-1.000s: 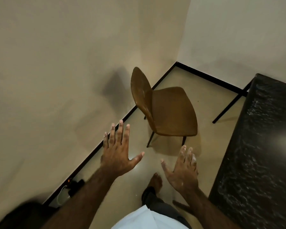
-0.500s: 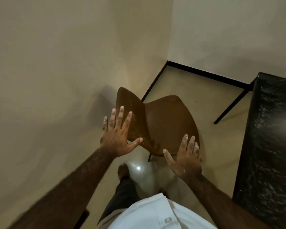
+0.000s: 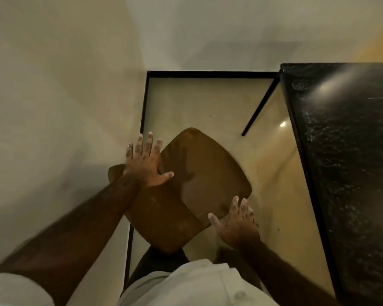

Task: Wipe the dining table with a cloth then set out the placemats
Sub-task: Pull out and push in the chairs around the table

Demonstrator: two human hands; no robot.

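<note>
Head view

The left hand point(image 3: 145, 164) is extended forward, palm down. Its four fingers are straight and slightly fanned, and the thumb is splayed to the right. It holds nothing. The hand lies over the left side of a brown chair point(image 3: 199, 173), where the backrest point(image 3: 161, 219) meets the seat point(image 3: 208, 168). Whether the palm presses on the chair cannot be told. The left forearm runs in diagonally from the lower left and crosses the top edge of the backrest.

The right hand point(image 3: 236, 224) sits lower and nearer the body, palm down. Its fingers are straight and close together, and the thumb is splayed to the left. It holds nothing. Its fingertips reach the near right corner of the seat; contact cannot be confirmed.

The seat extends ahead of and between both hands.

The dining table point(image 3: 345, 162) stands to the right of the right hand, well apart from the left hand. Its top is dark, glossy and marbled. A thin black table leg point(image 3: 260, 107) slants to the floor point(image 3: 281, 195) ahead of the right hand. A strip of pale floor separates the right hand from the table edge.

A light wall point(image 3: 60, 107) stands to the left of the left hand, with a black skirting point(image 3: 143, 111) along its base just ahead of the left fingers. A white shirt point(image 3: 197, 286) shows between the forearms at the bottom edge
</note>
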